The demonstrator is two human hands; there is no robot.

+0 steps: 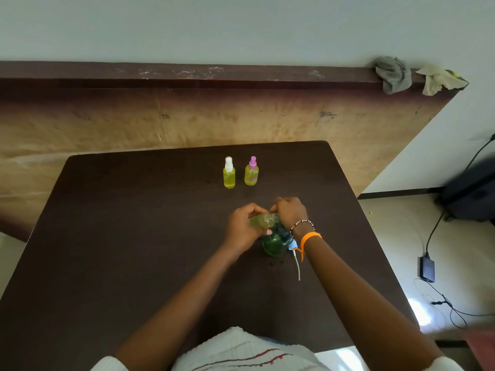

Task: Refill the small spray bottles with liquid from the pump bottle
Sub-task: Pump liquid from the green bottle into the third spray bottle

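My left hand (pixel 242 228) grips a small clear bottle (pixel 261 220) of yellow-green liquid, tilted on its side with its neck to the right. My right hand (pixel 290 211) has its fingers curled at that neck; the cap is hidden under them. Just below both hands stands the green pump bottle (pixel 276 243) on the dark table (pixel 134 236). A blue piece and a thin white tube (pixel 296 266) lie beside it to the right. Farther back stand two small spray bottles with yellow liquid, one white-topped (pixel 229 173) and one purple-topped (pixel 251 171).
A wooden board (pixel 160 121) leans behind the table, with two crumpled cloths (pixel 393 74) on its top edge. On the floor to the right lie a dark bag (pixel 471 194), a black power adapter (pixel 427 269) and cables.
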